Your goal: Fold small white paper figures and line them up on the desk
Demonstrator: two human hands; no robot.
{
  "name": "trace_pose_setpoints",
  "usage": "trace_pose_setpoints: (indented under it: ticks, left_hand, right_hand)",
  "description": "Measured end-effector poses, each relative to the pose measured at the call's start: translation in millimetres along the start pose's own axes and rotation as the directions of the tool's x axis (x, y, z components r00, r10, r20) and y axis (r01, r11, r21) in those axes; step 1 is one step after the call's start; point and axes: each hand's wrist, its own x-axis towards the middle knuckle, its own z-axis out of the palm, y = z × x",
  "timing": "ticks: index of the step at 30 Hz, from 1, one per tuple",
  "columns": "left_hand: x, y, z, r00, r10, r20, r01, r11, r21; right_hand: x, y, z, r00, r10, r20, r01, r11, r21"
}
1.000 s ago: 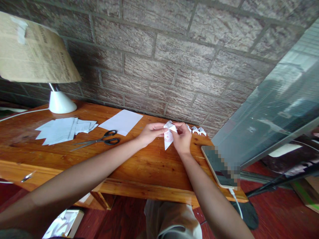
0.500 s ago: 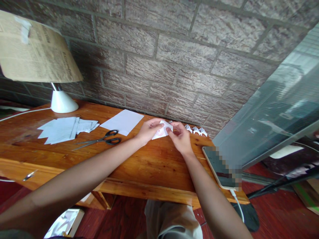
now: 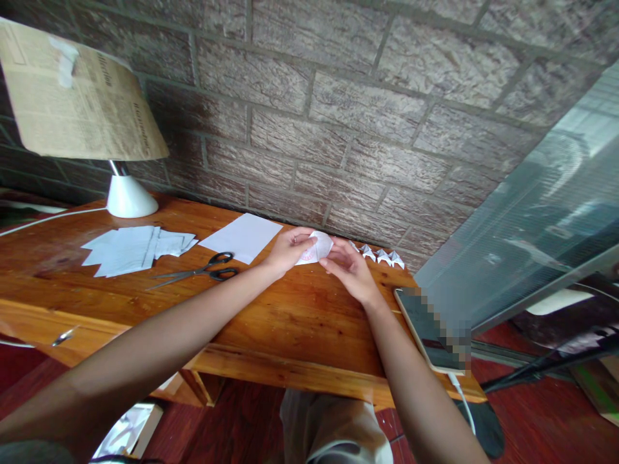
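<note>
A small folded piece of white paper (image 3: 319, 247) with a red printed mark is held above the desk, near the wall. My left hand (image 3: 289, 250) pinches its left side, thumb on top. At its right edge is my right hand (image 3: 352, 269), its fingers curled behind the paper and its thumb at the lower corner. Just beyond the right hand, several small folded paper shapes (image 3: 383, 257) stand in a row along the wall. Left of my hands lie black-handled scissors (image 3: 198, 272) and a plain white sheet (image 3: 242, 237).
A stack of cut paper pieces (image 3: 128, 250) lies on the left of the wooden desk (image 3: 290, 322), in front of a lamp (image 3: 132, 196). On the right, a tablet (image 3: 428, 328) with a white cable rests by the desk's edge. A brick wall (image 3: 309, 129) bounds the back.
The paper has been turned or refolded between my fingers, so less of the red mark shows. My right thumb has moved down to its lower edge. The view has shifted slightly.
</note>
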Motion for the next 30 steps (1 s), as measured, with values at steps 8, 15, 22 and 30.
trace_pose_setpoints:
  ticks: [8,15,22,30]
  left_hand:
    - [-1,0,-3,0.996,0.061,0.067,-0.067,0.994,0.090]
    - [-2,-1,-4,0.982,0.180,0.063,-0.190,0.950,0.247]
    - [-4,0,-4,0.976,0.209,0.053,-0.216,0.935,0.282]
    - [-2,-5,-4,0.988,0.149,0.040,-0.154,0.966,0.206]
  right_hand:
    - [2,4,-6,0.991,0.121,-0.056,-0.113,0.985,0.131]
    - [6,11,-7,0.973,0.177,-0.150,-0.144,0.968,0.206]
    - [4,6,-4,0.983,0.145,-0.111,-0.135,0.986,0.095]
    - [-1,2,0,0.997,-0.034,-0.066,0.022,0.985,-0.171]
